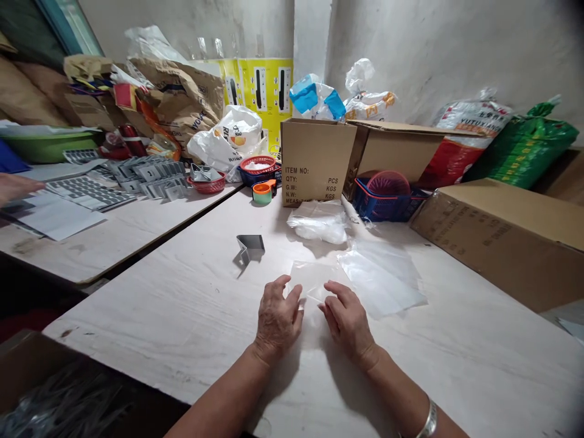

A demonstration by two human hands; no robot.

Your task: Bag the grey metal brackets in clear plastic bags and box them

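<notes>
Left hand [278,319] and right hand [347,325] open, fingers slightly curved, no pinch seen. Fingertips of both resting on clear plastic bag [314,280], lying flat on pale worktable [182,328], 12 o'clock from hands. Loose clear plastic sheets [383,280] at 1 o'clock, just beside bag. Crumpled plastic bag [318,222] at 12, in front of cardboard carton [314,161]. Bent metal bracket [250,248] standing at 11. Co-worker's hand [13,187] at 10, far off, near printed grey metal pieces [86,191] on adjoining table.
</notes>
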